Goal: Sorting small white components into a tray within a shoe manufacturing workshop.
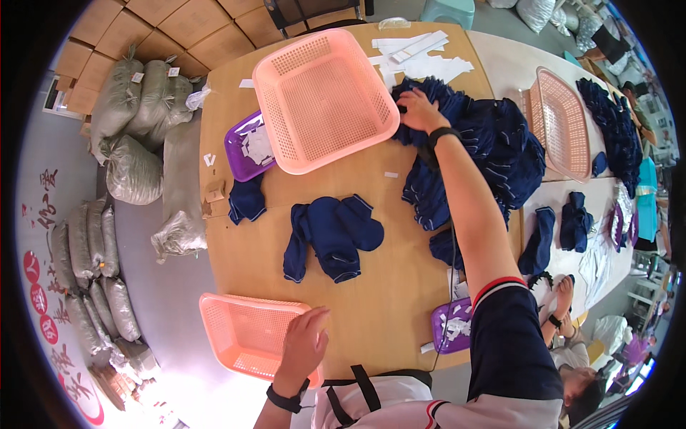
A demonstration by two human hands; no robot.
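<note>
Navy garments (501, 139) are lying heaped right of the large pink basket (321, 100); the right grip (420, 111) is touching them, partly curled, its hold impossible to tell. Nearer than that basket, the left grip (301, 349) is hanging open, empty. Pinching single layers would likely be avoiding tangles.
</note>
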